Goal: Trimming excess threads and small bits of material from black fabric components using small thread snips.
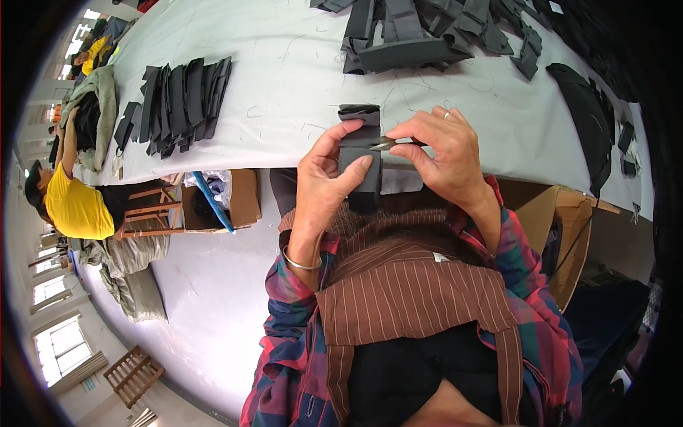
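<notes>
At the near edge of the white-covered table (284,78), my left hand (320,174) is closed on a folded strip of dark grey fabric (366,178), its thumb pressed on top. My right hand (445,149) is closed on a small metal tool that looks like thread snips (385,144). The tool's pointed end lies against the right edge of the strip, close to my left thumb. Most of its handle is hidden by my right fingers. A lighter grey piece (402,181) shows beside the strip, below my right hand.
Several dark fabric strips (186,103) lie in a row at left, and a heap of similar pieces (413,46) lies farther back. A black curved fabric piece (582,117) rests at right. Cardboard boxes (246,196) flank me. A person in yellow (82,203) works at far left.
</notes>
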A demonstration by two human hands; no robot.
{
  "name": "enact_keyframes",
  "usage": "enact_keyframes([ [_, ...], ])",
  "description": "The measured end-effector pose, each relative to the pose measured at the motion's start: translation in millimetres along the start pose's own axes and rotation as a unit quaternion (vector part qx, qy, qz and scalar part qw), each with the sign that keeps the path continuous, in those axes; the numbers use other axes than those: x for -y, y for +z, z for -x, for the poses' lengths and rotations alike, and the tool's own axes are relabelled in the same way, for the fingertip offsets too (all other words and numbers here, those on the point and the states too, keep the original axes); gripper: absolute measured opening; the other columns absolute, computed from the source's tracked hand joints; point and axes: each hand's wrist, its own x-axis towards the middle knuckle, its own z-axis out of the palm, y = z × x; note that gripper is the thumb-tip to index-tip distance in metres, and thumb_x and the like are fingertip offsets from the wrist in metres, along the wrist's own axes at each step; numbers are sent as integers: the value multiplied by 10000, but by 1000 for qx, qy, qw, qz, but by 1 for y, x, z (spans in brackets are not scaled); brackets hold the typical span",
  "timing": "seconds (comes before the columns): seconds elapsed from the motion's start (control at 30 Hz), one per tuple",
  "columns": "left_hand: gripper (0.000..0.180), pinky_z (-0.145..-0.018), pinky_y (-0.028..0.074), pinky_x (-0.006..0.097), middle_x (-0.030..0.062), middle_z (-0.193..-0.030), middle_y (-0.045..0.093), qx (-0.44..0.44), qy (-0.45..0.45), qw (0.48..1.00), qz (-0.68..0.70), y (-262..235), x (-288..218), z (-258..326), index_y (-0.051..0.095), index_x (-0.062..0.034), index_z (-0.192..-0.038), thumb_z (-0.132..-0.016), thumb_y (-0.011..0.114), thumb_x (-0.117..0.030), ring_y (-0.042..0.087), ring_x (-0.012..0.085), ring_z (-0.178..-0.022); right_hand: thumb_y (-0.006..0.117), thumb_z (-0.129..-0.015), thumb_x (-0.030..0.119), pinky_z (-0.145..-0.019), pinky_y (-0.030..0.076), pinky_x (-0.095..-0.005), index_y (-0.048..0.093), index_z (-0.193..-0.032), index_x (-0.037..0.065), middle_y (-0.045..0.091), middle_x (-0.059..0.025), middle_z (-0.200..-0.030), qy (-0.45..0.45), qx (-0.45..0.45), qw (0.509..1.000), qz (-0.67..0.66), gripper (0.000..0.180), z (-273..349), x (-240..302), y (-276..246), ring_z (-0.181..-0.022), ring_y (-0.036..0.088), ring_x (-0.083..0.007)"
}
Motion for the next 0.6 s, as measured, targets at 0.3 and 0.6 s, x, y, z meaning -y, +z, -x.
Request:
enact_keyframes([
  [0.3, 485, -926, 437, 233, 73, -1184, 585, 23, -23, 999, -5, -1, -1, 0, 542, 26, -1269, -802, 674, 41, 541, 109, -1076, 762, -716, 234, -605, 330, -322, 672, -808, 160, 632, 45, -738, -31, 2, 1000, 5, 148, -2, -1, 3, -604, 489, -190],
  [0.6, 475, -914, 437, 226, 65, -1164, 587, 22, -27, 999, -10, -1, 0, 1, 545, 30, -1262, -805, 676, 31, 542, 105, -1060, 758, -746, 163, -641, 420, -317, 677, -841, 108, 659, 4, -782, 97, -28, 984, -148, 136, 1, 8, 5, -690, 579, -191],
])
